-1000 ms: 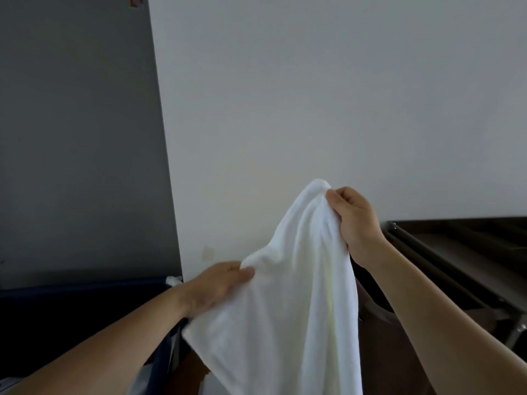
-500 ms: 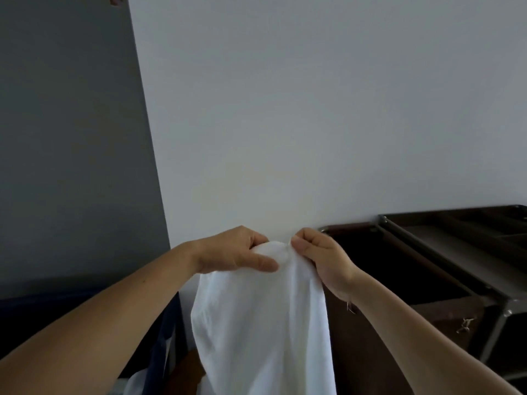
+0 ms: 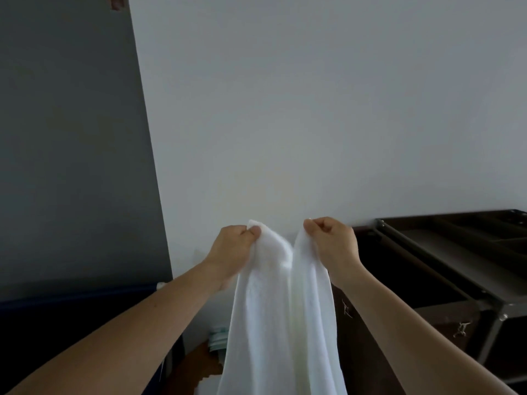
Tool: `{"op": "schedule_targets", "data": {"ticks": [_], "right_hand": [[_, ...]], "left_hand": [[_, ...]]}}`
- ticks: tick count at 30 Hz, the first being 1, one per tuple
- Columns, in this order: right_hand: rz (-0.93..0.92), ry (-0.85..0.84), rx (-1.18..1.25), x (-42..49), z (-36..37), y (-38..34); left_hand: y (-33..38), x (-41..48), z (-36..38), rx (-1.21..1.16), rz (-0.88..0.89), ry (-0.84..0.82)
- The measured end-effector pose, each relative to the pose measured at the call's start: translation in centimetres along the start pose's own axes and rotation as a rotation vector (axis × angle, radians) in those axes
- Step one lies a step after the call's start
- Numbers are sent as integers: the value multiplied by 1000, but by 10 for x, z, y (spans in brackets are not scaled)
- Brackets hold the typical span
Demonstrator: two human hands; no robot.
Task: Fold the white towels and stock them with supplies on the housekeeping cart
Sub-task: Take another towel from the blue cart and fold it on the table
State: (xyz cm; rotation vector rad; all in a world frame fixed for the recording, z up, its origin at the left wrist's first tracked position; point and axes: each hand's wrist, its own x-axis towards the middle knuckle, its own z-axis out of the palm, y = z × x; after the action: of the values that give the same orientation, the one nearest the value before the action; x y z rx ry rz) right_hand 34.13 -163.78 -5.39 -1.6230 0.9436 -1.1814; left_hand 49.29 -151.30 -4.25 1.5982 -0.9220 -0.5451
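Note:
A white towel [image 3: 281, 315] hangs down in front of me, held up by its top edge. My left hand [image 3: 233, 250] pinches one upper corner of it, thumb on top. My right hand [image 3: 332, 243] grips the other upper corner in a closed fist. The two hands are level and a short gap apart, with the towel sagging in a fold between them. Its lower end runs out of the frame at the bottom. The dark housekeeping cart [image 3: 445, 269] stands to the right, its top tray and side bag visible.
A white wall [image 3: 313, 109] is straight ahead, with a grey panel [image 3: 71, 138] to the left. A dark blue bin edge [image 3: 85, 295] sits low at the left. A small stack of pale items [image 3: 218, 339] lies on the floor behind the towel.
My hands met at the towel's top edge, then drew apart sideways, spreading the top edge. The left hand rose from the towel's side to its corner. The view tilted so more of the cart shows.

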Motion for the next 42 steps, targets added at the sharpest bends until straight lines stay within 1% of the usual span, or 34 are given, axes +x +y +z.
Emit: {"op": "schedule_targets", "data": {"ticks": [2, 5, 7, 10, 12, 14, 16, 17, 19, 20, 22, 23, 25, 26, 29, 30, 32, 34, 35, 37, 38, 40, 42], "right_hand": [[-53, -9, -20, -8, 5, -5], [-178, -40, -253, -23, 17, -12], [-222, -38, -392, -30, 21, -16], [-205, -96, -454, -32, 17, -16], [-185, -178, -433, -31, 16, -14], [-53, -321, -236, -33, 16, -17], [80, -482, -82, -33, 14, -20], [89, -546, -97, -32, 11, -21], [61, -656, -213, -30, 4, -23], [59, -707, -262, -30, 1, -23], [67, -769, -304, -31, -3, -22], [63, -780, -313, -32, -3, -22], [35, -791, -311, -33, -1, -20], [26, -799, -291, -32, -1, -18], [22, -814, -203, -31, -4, -16], [10, -797, -167, -30, -4, -14], [-59, -714, -94, -26, -3, -6], [-103, -670, -52, -25, -3, 3], [-93, -690, -14, -25, -3, 7], [-56, -729, 118, -25, -2, 12], [-51, -712, 180, -24, -2, 10], [-93, -617, 243, -19, 0, -6], [-168, -505, 294, -8, 3, -32]], "left_hand": [[6, -3, 12, 124, 60, -7], [11, -9, 31, 228, 130, -45], [11, -13, 37, 220, 139, -75], [11, -17, 35, 226, 128, -144], [8, -19, 33, 313, 156, -181], [6, -20, 31, 382, 183, -207], [1, -21, 26, 431, 192, -277], [-2, -22, 24, 461, 197, -316], [-10, -22, 20, 496, 209, -355], [-14, -21, 19, 486, 219, -341], [-19, -20, 19, 453, 253, -249], [-20, -21, 19, 443, 279, -198], [-20, -22, 20, 441, 319, -148], [-22, -21, 20, 449, 312, -126], [-29, -17, 15, 377, 154, -54], [-29, -17, 13, 325, 105, -59], [-26, -20, 8, 232, 70, -144], [-16, -26, 3, 160, 95, -254], [-9, -27, -1, 131, 116, -279], [8, -21, -11, 68, 160, -280], [19, -15, -17, 42, 186, -270], [43, -2, -29, 27, 231, -239], [69, 13, -37, 70, 280, -203]]}}
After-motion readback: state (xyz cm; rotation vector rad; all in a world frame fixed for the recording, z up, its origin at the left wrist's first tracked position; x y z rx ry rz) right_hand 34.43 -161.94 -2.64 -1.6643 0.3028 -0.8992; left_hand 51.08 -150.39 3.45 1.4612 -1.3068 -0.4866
